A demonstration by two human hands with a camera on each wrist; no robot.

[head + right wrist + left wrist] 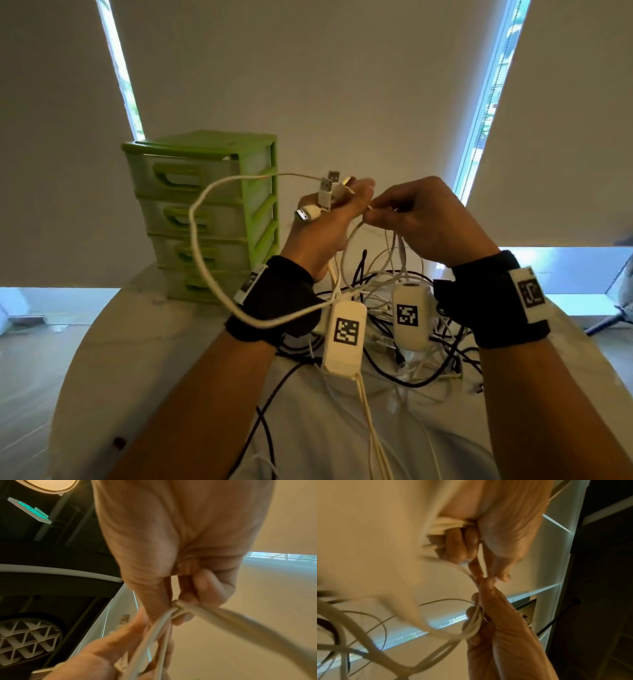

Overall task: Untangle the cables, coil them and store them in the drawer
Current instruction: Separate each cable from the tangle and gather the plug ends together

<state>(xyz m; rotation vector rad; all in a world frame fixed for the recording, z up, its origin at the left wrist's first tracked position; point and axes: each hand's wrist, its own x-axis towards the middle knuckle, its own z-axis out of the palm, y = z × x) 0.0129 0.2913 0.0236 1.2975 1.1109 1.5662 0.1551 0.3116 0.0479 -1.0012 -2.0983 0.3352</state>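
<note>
My left hand point(337, 209) is raised over the table and grips a bunch of white cables, whose USB plugs point(325, 192) stick out above its fist. One thick white cable point(197, 240) loops out to the left and back under that wrist. My right hand point(375, 212) touches the left hand's fingertips and pinches a thin white cable point(178, 606) between thumb and forefinger. In the left wrist view the left hand's fingers point(453, 545) curl round white strands. A tangle of black and white cables point(424, 359) lies on the table below both hands.
A green drawer unit point(205, 212) with several drawers, all closed, stands at the back left of the round pale table point(130, 359). Cables trail off the table's near edge. Window blinds hang behind the table.
</note>
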